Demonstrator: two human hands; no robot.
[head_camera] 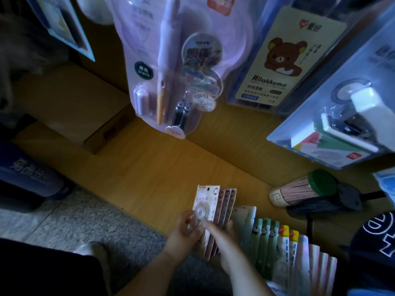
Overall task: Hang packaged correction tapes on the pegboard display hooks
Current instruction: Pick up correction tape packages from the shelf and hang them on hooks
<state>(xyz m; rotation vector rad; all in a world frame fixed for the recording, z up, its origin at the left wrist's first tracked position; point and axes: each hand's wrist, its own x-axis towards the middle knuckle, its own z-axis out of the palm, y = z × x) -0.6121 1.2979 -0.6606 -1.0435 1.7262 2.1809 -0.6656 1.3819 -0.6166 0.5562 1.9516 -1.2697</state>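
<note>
Low in the view, my left hand (184, 236) grips a small fanned stack of packaged correction tapes (210, 201); the front card is pale with a clear blister and a round "30" mark. My right hand (224, 242) reaches across the same stack, fingers on the packs behind the front card. A row of further packaged tapes (284, 246), green, yellow-tagged and pink, lies fanned on the wooden shelf base (149, 167) to the right of my hands. No hooks are visible; only the hanging packs above show.
Above hang a lilac pen blister pack (171, 67), a bear-printed card pack (284, 58) and a blue stapler pack (342, 116). A cardboard box (70, 107) sits at left. A green-capped tube of pencils (303, 189) lies at right. Speckled floor (85, 223) is below.
</note>
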